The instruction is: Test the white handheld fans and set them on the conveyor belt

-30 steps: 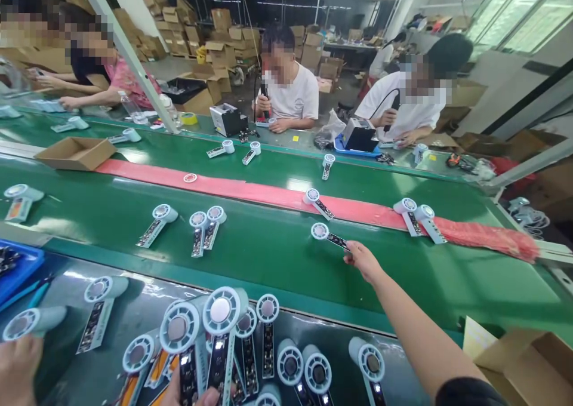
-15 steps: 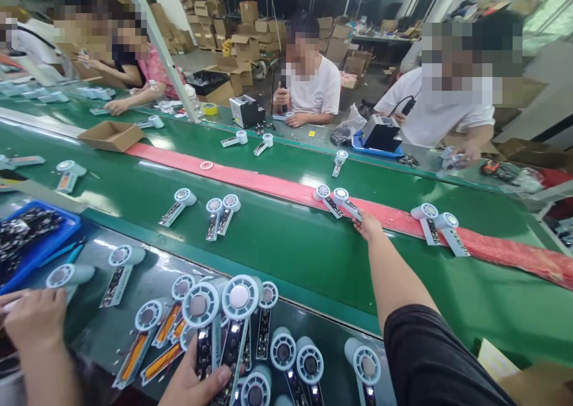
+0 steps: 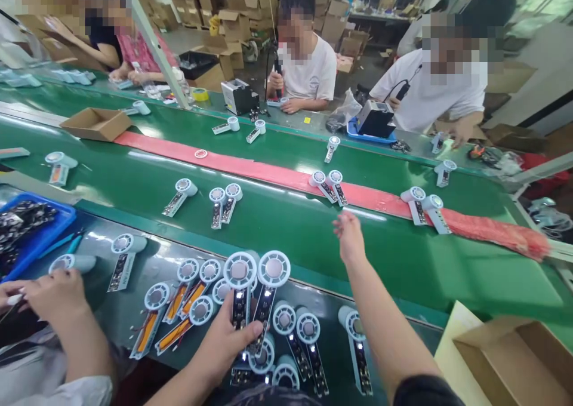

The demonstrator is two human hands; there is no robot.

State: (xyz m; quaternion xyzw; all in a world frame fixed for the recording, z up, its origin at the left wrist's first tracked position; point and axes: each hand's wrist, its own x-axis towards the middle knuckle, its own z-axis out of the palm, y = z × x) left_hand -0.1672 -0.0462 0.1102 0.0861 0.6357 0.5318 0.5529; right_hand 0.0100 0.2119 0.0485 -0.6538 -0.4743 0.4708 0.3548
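While the left hand [image 3: 224, 343] grips two fans [image 3: 255, 280], the right hand [image 3: 349, 236] pulls back empty, fingers loose, leaving a pair of fans [image 3: 329, 185] on the red strip [image 3: 268, 176].

The lower ends of the two fan units [image 3: 255, 292] were hidden inside the grip of the left hand [image 3: 226, 343]. The right hand [image 3: 350, 239], above the belt and away from that grip, was blurred, so its finger positions could not be told. Beneath the grip, another fan [image 3: 286, 377] was cut off by the bottom edge.
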